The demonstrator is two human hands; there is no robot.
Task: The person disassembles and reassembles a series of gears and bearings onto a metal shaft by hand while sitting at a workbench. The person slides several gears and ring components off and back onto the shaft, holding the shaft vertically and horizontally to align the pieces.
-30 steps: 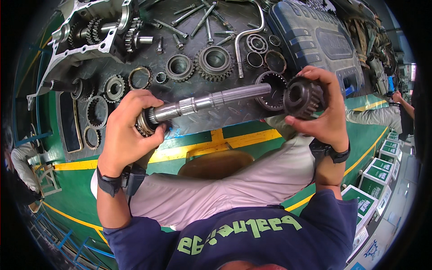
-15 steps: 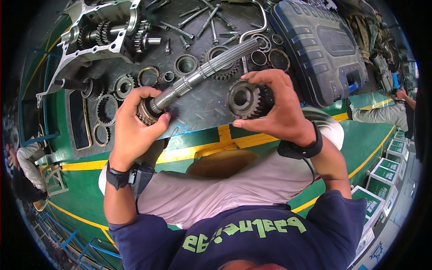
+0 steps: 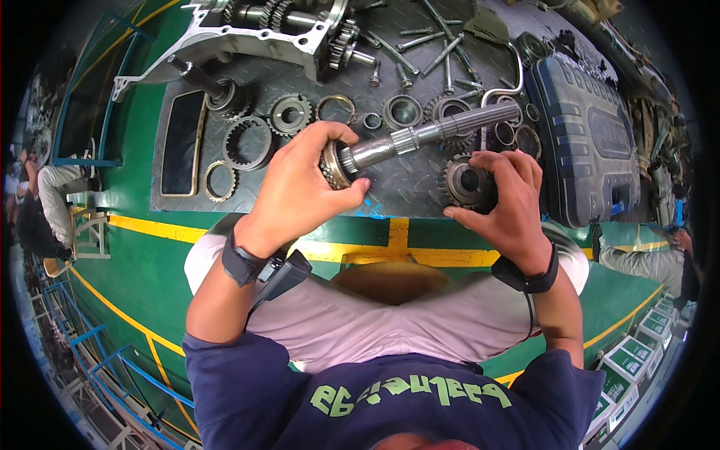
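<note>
My left hand (image 3: 304, 180) is closed around the geared end of a long splined shaft (image 3: 420, 136). A toothed ring (image 3: 333, 163) sits around that end, between my thumb and fingers. The shaft slants up to the right, over the gears on the table. My right hand (image 3: 510, 202) grips a dark gear (image 3: 466, 182) by its sides, its bored face showing. The gear is apart from the shaft, below the shaft's free end. Beyond the hands lie a bearing-like ring (image 3: 403, 112) and a brass-coloured ring (image 3: 335, 109).
A metal gearbox housing (image 3: 259, 37) with gears stands at the back left. Several bolts (image 3: 450, 56) lie behind the shaft. A dark blue tool case (image 3: 592, 142) is at the right. A phone (image 3: 182, 146) and toothed rings (image 3: 248, 142) rest on the left of the table (image 3: 390, 199).
The view has shifted, so the table items appear farther right. The shaft lies at a flatter angle now. The gear has turned in my right hand and sits lower relative to the shaft.
</note>
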